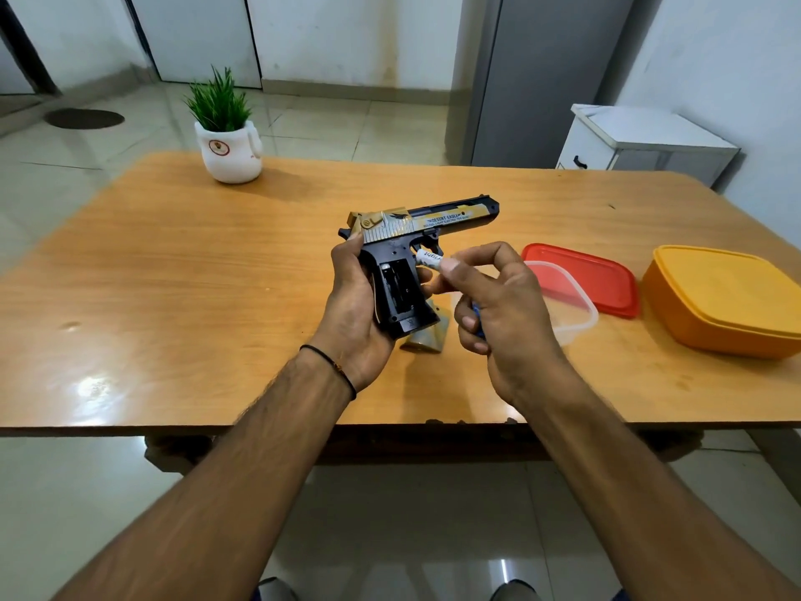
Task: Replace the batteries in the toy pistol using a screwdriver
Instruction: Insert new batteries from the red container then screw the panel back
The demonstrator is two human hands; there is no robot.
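Above the middle of the wooden table [173,275], a toy pistol [433,221] is held clear of the surface by the left hand [353,314], whose fingers are wrapped round the black grip from behind, with the barrel pointed away to the right. The side of the grip is uncovered, and its battery compartment [401,292] is exposed as a dark recess.

A white battery [429,260] is pinched between thumb and forefinger of the right hand [503,305], its free end lying just beside the trigger guard, above the open recess. A blue object [478,316] is held under the lower, curled fingers of the same hand — so little of it is shown that it cannot be identified.

A gold-coloured panel [427,338] is laid on the table directly below the pistol's butt. To the right, a clear container [572,310] is set open, with a red lid [598,275] lying just behind it — whether the two touch cannot be told. An orange box [728,301] with its lid on is placed near the right edge, and a potted plant [227,136] is stood at the far left. A black thread [333,366] is worn on the left wrist.
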